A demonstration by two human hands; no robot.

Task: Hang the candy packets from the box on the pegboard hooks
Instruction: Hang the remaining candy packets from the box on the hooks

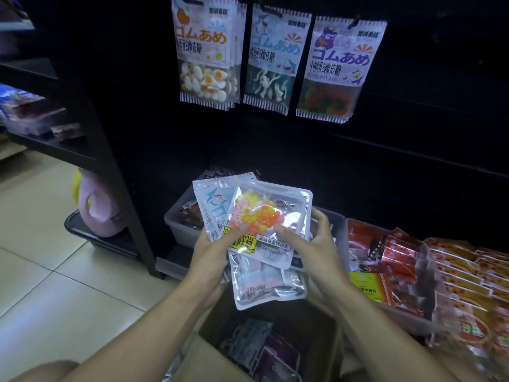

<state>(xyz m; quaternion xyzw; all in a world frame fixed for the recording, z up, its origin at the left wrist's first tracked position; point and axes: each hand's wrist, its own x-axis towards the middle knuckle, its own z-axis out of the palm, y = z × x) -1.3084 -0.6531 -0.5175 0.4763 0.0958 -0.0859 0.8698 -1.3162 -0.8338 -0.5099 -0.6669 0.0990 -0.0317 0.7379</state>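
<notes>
Both hands hold a fan of candy packets above the cardboard box (325, 337). My left hand (212, 246) grips the stack from the left, thumb on a shark packet (212, 208). My right hand (316, 244) holds the right side, thumb on the top silver packet of orange and yellow candies (272, 216). A pink and blue candy packet (264, 282) hangs beneath. More packets (261, 351) lie in the box. On the black pegboard above hang an egg candy packet (206, 51), a shark candy packet (272, 59) and a bear candy packet (336, 67).
A grey bin (176, 224) of snacks sits on the bottom shelf behind the packets. Red and orange snack packs (407, 263) fill a bin at right. A pink detergent jug (99, 208) stands at left by the black shelf post (132, 216). Beige floor tiles lie at left.
</notes>
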